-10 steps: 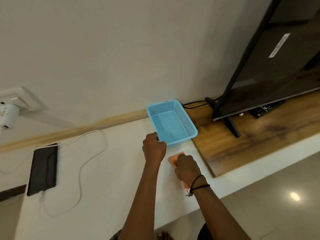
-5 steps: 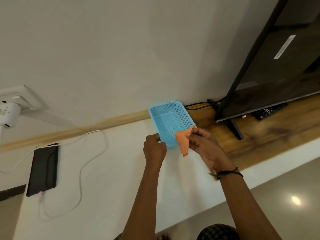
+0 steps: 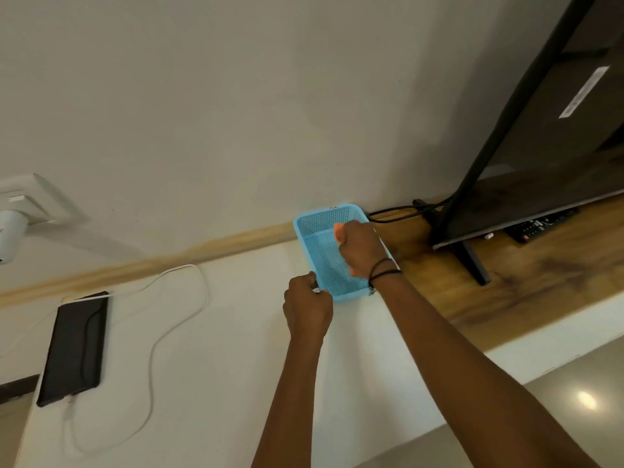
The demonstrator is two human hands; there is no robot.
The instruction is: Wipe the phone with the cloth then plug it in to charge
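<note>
A black phone (image 3: pixel 75 346) lies flat at the left of the white counter (image 3: pixel 219 359), with a white charging cable (image 3: pixel 175 319) plugged into its near end and looping across the counter. A blue mesh basket (image 3: pixel 320 261) sits against the wall. My left hand (image 3: pixel 308 307) grips the basket's near left corner. My right hand (image 3: pixel 363 246) is inside the basket, shut on the orange cloth (image 3: pixel 338 231), of which only a small edge shows past my fingers.
A white charger (image 3: pixel 10 236) sits in a wall socket (image 3: pixel 30 197) at far left. A television (image 3: pixel 540 130) on a stand occupies the wooden surface (image 3: pixel 506 282) at right, with a remote (image 3: pixel 540 226) and black cables (image 3: pixel 398 212) beneath it.
My right hand lifted the orange cloth off the counter and carried it up into the blue basket. My left hand kept hold of the basket's corner.
</note>
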